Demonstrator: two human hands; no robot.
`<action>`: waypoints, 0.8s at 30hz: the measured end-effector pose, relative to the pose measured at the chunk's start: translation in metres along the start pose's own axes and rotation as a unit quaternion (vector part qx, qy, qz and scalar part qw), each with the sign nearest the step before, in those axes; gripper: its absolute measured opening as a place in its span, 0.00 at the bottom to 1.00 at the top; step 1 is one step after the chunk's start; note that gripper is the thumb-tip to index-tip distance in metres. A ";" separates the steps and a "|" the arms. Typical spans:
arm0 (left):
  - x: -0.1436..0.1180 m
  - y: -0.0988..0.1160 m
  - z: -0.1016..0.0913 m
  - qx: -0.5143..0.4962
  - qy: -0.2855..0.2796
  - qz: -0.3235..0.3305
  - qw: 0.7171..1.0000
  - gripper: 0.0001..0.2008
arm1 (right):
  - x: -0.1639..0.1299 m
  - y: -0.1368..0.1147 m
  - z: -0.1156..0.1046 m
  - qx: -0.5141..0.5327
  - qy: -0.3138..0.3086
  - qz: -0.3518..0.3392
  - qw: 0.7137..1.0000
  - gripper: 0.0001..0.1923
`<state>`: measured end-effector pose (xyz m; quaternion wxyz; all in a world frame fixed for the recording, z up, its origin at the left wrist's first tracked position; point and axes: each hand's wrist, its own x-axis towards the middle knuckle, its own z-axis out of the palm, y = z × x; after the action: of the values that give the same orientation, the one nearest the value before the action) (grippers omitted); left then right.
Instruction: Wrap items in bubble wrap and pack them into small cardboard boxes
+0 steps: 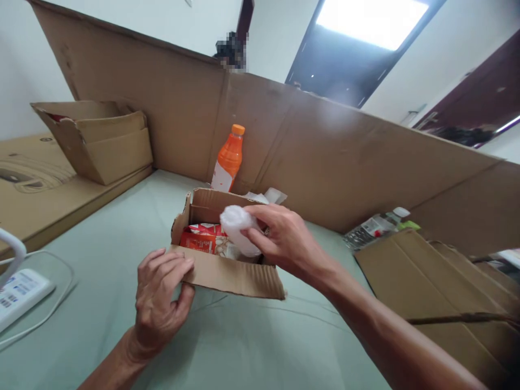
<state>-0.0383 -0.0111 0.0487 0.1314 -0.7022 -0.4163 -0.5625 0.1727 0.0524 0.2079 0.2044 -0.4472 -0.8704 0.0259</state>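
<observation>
A small open cardboard box sits on the table in front of me, its front flap folded out toward me. My left hand pinches the left end of that flap, fingers on top and thumb below. Between the thumb and fingers of my right hand is a white translucent roll that looks like bubble wrap, held tilted over the box opening. Red printed packets lie inside the box, partly hidden by the roll. Whether the roll's lower end touches them I cannot tell.
Behind the box stands an orange drink bottle, with white plastic wrapping beside it. Cardboard panels wall off the back. Another open box is at left, above a white power strip. A clear bottle and folded cardboard lie right.
</observation>
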 end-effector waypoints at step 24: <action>-0.019 -0.021 0.012 -0.163 0.017 -0.341 0.926 0.36 | -0.104 0.058 0.040 0.199 0.258 0.265 0.907 0.14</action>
<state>-0.0458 0.0009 0.0216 -0.1776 -0.5199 -0.5308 -0.6453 0.2563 0.0102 0.1235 0.4921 -0.6027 -0.6134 0.1357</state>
